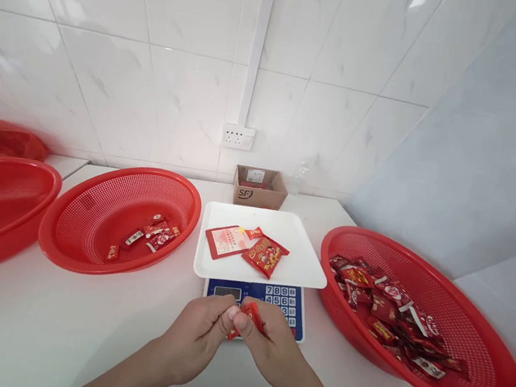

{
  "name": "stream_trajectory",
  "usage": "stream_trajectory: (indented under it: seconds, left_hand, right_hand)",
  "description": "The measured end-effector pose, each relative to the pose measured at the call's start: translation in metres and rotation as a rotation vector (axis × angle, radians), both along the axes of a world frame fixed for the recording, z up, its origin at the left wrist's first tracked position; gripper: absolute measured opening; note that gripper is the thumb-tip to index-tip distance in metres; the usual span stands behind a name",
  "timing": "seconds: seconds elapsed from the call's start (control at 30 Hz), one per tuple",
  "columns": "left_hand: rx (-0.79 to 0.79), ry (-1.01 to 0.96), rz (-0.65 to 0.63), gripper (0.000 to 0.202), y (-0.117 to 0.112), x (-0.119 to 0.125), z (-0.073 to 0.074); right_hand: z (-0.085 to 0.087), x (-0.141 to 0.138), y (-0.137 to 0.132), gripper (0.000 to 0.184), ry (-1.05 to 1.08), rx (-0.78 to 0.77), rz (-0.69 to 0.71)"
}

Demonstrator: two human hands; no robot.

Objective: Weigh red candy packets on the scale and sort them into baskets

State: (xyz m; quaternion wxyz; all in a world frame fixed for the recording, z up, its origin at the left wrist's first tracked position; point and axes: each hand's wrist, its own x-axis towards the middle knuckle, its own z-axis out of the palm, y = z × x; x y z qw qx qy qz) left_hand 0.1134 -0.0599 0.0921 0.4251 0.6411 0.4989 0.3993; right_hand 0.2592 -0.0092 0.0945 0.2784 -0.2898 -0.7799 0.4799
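My left hand and my right hand meet in front of the scale, thumbs side by side. Between them is a small red packet, pinched by both; the fingers hide part of it. Just beyond is the blue digital scale with its keypad and white weighing tray. On that tray lie a red snack packet, a smaller red wrapped piece and a red-edged printed card.
At right stands a red perforated basket holding many red packets. Another red basket at left has several packets inside. A third basket is farther left. Behind the scale sit a cardboard box and the tiled wall.
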Motion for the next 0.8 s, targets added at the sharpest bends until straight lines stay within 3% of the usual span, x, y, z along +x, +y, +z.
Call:
stream_trajectory:
  seconds: [0.27, 0.63, 0.8]
  left_hand:
    - [0.025, 0.044, -0.024, 0.039, -0.002, 0.004, 0.006]
    - [-0.043, -0.05, 0.033, 0.039, 0.002, 0.002, 0.002]
    - [-0.043, -0.051, 0.012, 0.039, 0.003, 0.001, -0.001]
  right_hand:
    - [-0.001, -0.005, -0.005, 0.041, 0.084, 0.088, -0.082]
    - [-0.01, -0.012, -0.004, 0.045, 0.135, -0.037, -0.087]
    - [-0.01, -0.01, -0.003, 0.051, 0.154, 0.002, -0.06]
